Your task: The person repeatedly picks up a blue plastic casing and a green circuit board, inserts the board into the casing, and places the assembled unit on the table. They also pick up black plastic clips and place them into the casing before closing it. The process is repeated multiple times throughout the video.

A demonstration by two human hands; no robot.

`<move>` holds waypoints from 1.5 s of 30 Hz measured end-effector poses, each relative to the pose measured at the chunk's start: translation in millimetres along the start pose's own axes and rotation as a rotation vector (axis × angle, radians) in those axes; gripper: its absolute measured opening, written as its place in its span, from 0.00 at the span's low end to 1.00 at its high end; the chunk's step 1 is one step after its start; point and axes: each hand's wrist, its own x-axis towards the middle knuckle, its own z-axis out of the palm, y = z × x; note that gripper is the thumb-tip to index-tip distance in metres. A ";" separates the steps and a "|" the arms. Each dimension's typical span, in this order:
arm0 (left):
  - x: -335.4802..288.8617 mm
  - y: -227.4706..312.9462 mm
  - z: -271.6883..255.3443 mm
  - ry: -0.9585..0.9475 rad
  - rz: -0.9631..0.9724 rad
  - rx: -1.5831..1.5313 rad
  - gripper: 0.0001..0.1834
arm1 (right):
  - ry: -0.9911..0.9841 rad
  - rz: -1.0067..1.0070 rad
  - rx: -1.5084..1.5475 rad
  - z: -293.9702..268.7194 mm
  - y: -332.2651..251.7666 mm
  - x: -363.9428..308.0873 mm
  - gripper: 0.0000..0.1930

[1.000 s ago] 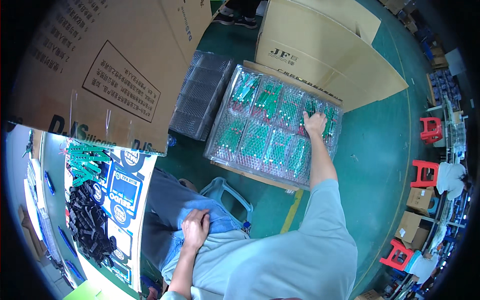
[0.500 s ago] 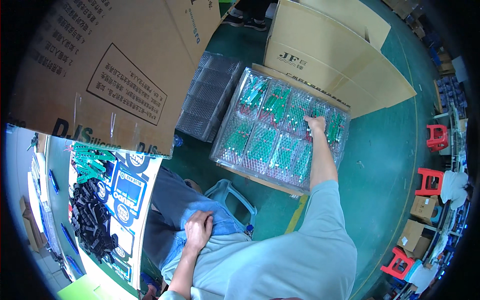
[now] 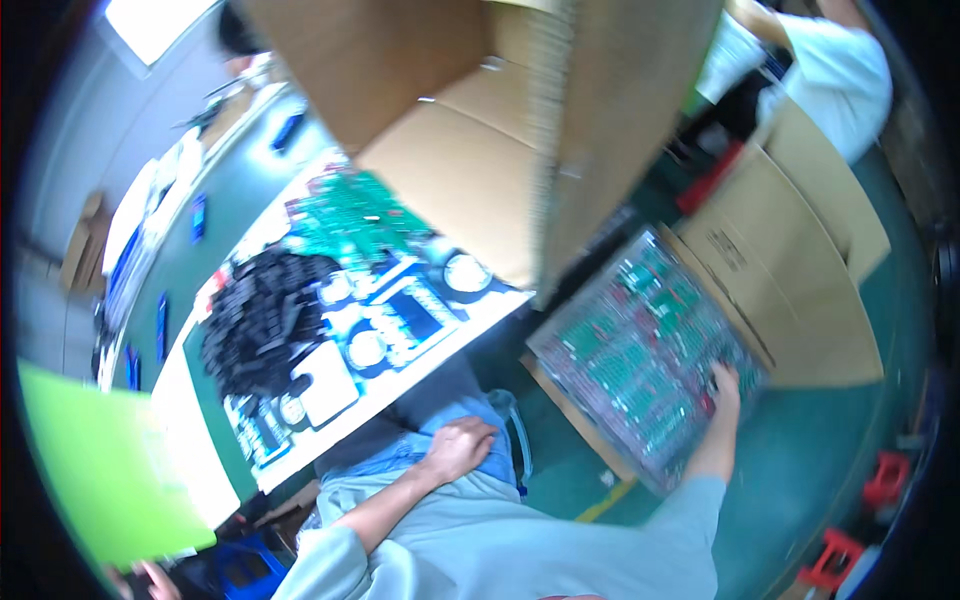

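My right hand (image 3: 726, 386) reaches over the right side of a clear plastic tray (image 3: 560, 335) with compartments. Its fingers are bent together at a compartment there, beside something small, dark and red; blur hides exactly what they grip. Green pieces (image 3: 628, 385) with some red parts fill the tray's compartments. The tray lies in an open cardboard carton (image 3: 575, 415). My left hand (image 3: 462, 446) rests on my lap, its fingers lying loosely on the denim, holding nothing.
On the table at left lie a heap of black pieces (image 3: 262, 325), a pile of green pieces (image 3: 350, 215) and a white piece (image 3: 328, 385). An open cardboard box (image 3: 620, 130) stands over the table's far corner. Another person (image 3: 835, 80) is at the far right.
My view has swung left, bringing more of the table and the box's inside into sight. My right hand stays at the tray's right side, now nearer its edge. The left hand still rests on my lap.
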 end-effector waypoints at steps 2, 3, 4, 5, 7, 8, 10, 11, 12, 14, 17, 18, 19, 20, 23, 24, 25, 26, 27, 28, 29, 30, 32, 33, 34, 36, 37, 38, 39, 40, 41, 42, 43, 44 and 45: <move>1.4 1.9 -4.7 -0.011 0.068 -0.010 0.10 | 0.060 0.078 -0.080 -12.9 -12.0 -18.8 0.27; 1.5 5.0 -6.2 -0.029 0.047 -0.032 0.12 | 0.081 -0.013 -0.274 -19.4 -19.6 -29.5 0.28; -0.2 10.5 -5.3 -0.004 0.055 -0.055 0.12 | 0.093 -0.021 -0.443 -8.6 -40.5 -50.6 0.27; -1.2 17.8 -4.5 0.016 0.067 -0.082 0.13 | 0.008 -0.057 -0.505 4.3 -62.5 -76.9 0.26; 4.6 52.8 -25.8 0.039 0.199 -0.151 0.17 | -0.134 -0.117 -0.619 25.9 -90.7 -129.0 0.26; 10.1 72.1 -38.0 0.081 0.326 -0.093 0.21 | -0.227 -0.170 -0.620 31.9 -90.2 -153.3 0.25; 16.9 103.9 -60.0 0.163 0.561 0.103 0.28 | -0.540 -0.265 -0.638 62.5 -98.3 -204.7 0.25; 19.0 113.1 -66.0 0.195 0.679 0.243 0.32 | -0.749 -0.304 -0.646 87.5 -108.6 -237.3 0.26; 19.1 118.8 -66.0 0.230 0.734 0.310 0.33 | -0.884 -0.269 -0.656 115.5 -119.0 -273.4 0.26; 14.8 124.4 -67.3 0.298 0.843 0.447 0.35 | -1.149 -0.294 -0.734 161.9 -137.4 -342.9 0.24; -4.2 104.9 -78.9 0.324 0.832 0.634 0.36 | -1.307 -0.313 -0.829 197.7 -140.5 -380.6 0.20; -7.2 97.5 -89.1 0.477 0.881 0.673 0.36 | -1.321 -0.286 -0.834 205.4 -137.0 -386.6 0.19; -16.2 92.4 -95.5 0.395 0.811 0.638 0.35 | -1.352 -0.232 -0.842 219.3 -147.5 -403.2 0.19; -25.0 88.3 -102.2 0.315 0.741 0.601 0.34 | -1.383 -0.177 -0.849 234.8 -165.2 -422.5 0.19; -38.5 75.1 -119.2 0.480 0.733 0.618 0.34 | -1.433 -0.090 -0.910 261.0 -186.1 -445.2 0.21; -40.8 69.9 -124.9 0.549 0.719 0.628 0.35 | -1.435 -0.097 -0.934 270.4 -190.6 -447.3 0.21; -43.2 65.4 -129.0 0.608 0.708 0.643 0.36 | -1.439 -0.103 -0.947 279.1 -193.0 -450.2 0.21; -40.7 61.0 -129.1 0.669 0.701 0.681 0.37 | -1.408 -0.326 -0.982 285.1 -198.6 -458.5 0.23; -42.7 58.5 -134.5 0.672 0.657 0.671 0.37 | -1.411 -0.401 -1.053 294.3 -206.0 -463.7 0.24; -45.5 59.0 -140.3 0.669 0.625 0.657 0.37 | -1.403 -0.475 -1.114 300.8 -214.8 -468.5 0.24; -47.4 58.4 -146.0 0.667 0.596 0.642 0.37 | -1.390 -0.549 -1.173 307.9 -224.4 -474.4 0.25; -47.3 56.1 -151.0 0.679 0.583 0.588 0.37 | -1.386 -0.648 -1.232 316.0 -234.5 -481.5 0.25; -50.2 56.9 -168.9 0.698 0.538 0.598 0.37 | -1.373 -0.784 -1.339 330.4 -259.0 -495.6 0.26; -45.8 55.5 -173.3 0.744 0.545 0.565 0.37 | -1.358 -0.819 -1.343 334.8 -272.2 -507.1 0.28; -39.6 47.3 -172.7 0.780 0.467 0.467 0.37 | -1.249 -0.987 -1.468 345.6 -287.1 -521.9 0.30; -39.1 44.2 -191.1 0.623 0.255 0.332 0.41 | -0.912 -1.451 -1.552 348.5 -309.2 -550.6 0.32; -35.4 38.6 -203.9 0.610 0.224 0.190 0.40 | -0.691 -1.751 -1.485 347.5 -315.2 -559.7 0.32; -33.3 37.3 -215.4 0.543 0.114 0.069 0.36 | -0.582 -1.901 -1.276 349.6 -318.2 -567.8 0.31; -24.2 25.9 -220.9 0.591 0.050 -0.055 0.28 | -0.480 -2.049 -1.049 355.8 -318.2 -576.2 0.30; -13.8 17.9 -225.1 0.643 0.086 -0.298 0.23 | -0.442 -2.061 -0.698 358.3 -312.5 -581.6 0.27; -4.8 11.6 -228.9 0.688 0.117 -0.541 0.17 | -0.390 -1.938 -0.401 360.1 -298.2 -575.5 0.28; -1.8 17.0 -239.8 0.594 0.068 -0.809 0.14 | -0.379 -1.764 -0.263 365.0 -282.4 -565.2 0.30; -1.2 28.9 -247.5 0.478 0.013 -1.070 0.11 | -0.357 -1.586 -0.129 370.4 -267.7 -554.6 0.32; -1.0 38.7 -249.1 0.481 0.031 -1.202 0.11 | -0.478 -1.366 -0.136 383.6 -259.9 -547.8 0.40; 1.5 45.4 -246.6 0.484 0.026 -1.262 0.09 | -0.687 -1.074 -0.091 397.1 -255.4 -540.3 0.44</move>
